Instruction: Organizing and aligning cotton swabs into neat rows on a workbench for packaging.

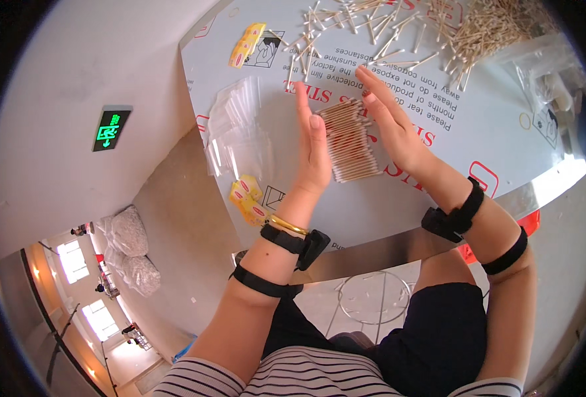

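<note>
A flat layer of cotton swabs (350,142) lies lined up side by side on the grey, film-covered table (412,192). My left hand (313,149) stands on edge along its left side, fingers stretched out and thumb up. On the other side my right hand (393,126) is held the same way, its fingers straight and slanting toward the far left. Between the two palms are the swabs; neither hand grips them. The left palm is close to the swab ends, but whether it touches them I cannot tell. A small gap shows beside the right palm.
Loose cotton swabs (372,23) are scattered at the far edge, beside a big heap (498,33) at far right. Clear plastic sleeves (237,126) lie left, with yellow paper pieces (245,198) below them and another yellow piece (247,45) beyond. A clear bag (538,66) sits right.
</note>
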Demonstrator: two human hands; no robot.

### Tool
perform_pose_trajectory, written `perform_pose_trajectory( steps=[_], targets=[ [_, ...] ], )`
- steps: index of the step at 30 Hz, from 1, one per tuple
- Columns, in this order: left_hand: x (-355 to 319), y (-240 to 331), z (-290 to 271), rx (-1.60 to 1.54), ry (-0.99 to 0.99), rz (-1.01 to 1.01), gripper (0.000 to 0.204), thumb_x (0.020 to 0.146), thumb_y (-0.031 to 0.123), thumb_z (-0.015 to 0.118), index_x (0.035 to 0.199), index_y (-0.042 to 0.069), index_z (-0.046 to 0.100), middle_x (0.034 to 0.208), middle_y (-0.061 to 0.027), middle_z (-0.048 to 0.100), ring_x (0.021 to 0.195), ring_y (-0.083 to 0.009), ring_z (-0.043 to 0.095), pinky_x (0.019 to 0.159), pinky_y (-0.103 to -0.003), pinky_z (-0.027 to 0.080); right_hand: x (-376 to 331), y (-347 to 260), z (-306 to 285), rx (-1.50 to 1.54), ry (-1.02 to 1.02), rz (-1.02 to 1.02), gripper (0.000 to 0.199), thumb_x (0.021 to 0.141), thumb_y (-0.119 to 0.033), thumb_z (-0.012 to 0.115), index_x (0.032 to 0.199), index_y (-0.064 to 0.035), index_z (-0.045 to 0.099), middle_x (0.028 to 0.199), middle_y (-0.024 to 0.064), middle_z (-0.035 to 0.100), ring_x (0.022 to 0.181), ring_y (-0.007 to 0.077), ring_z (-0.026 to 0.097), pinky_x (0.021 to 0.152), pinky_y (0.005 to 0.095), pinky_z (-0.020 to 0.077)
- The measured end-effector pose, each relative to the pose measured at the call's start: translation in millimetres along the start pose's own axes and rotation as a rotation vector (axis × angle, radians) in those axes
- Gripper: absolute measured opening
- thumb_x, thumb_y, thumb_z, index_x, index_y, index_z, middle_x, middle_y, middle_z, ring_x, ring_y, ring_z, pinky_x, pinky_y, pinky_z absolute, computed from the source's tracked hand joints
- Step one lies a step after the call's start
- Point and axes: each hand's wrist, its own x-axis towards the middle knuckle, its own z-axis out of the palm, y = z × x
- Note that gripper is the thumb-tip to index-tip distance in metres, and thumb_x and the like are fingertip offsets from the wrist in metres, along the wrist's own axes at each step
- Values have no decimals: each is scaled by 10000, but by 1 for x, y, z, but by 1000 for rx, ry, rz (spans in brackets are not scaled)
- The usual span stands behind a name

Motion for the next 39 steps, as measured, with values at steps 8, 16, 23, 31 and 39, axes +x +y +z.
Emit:
perform_pose_trajectory(
  steps=[8, 16, 23, 31, 39],
  targets=[
    [3, -1, 4, -207, 5, -94, 939, 1041, 709, 231, 1652, 37, -3, 1732, -167, -36, 1599, -302, -39, 1287, -442, -13, 6, 1, 16, 194, -22, 16, 560, 1125, -337, 369, 1578, -8, 364, 1693, 165, 245, 1592, 286, 145, 1280, 379, 145],
    [4, -6, 4, -199, -21, -96, 926, 1049, 695, 228, 1650, 27, 6, 1734, -159, -33, 1599, -306, -34, 1288, -435, 2, 7, 2, 27, 174, -43, 3, 559, 1120, -326, 367, 1581, -9, 359, 1693, 171, 240, 1593, 290, 139, 1284, 388, 133],
    [3, -3, 5, 108, -46, -29, 887, 1063, 653, 253, 1641, 6, 65, 1723, -190, 27, 1596, -335, 10, 1281, -474, 20, 7, 2, 31, 207, -37, -4, 567, 1111, -319, 369, 1573, 9, 361, 1678, 187, 272, 1588, 294, 157, 1281, 382, 137],
    [4, -1, 5, 646, -91, 76, 858, 1072, 609, 311, 1626, -28, 158, 1706, -240, 113, 1591, -386, 85, 1268, -552, 57, 5, -6, -5, 300, 127, 78, 601, 1093, -370, 353, 1558, 8, 397, 1596, 163, 425, 1513, 259, 318, 1250, 360, 199],
    [-3, 0, 15, 928, -232, 110, 877, 1042, 600, 400, 1594, -60, 230, 1662, -275, 228, 1563, -430, 173, 1246, -611, 113, -2, -5, -17, 337, 132, 103, 621, 1084, -414, 360, 1548, -7, 426, 1594, 144, 432, 1512, 250, 318, 1251, 363, 187]
  ],
)
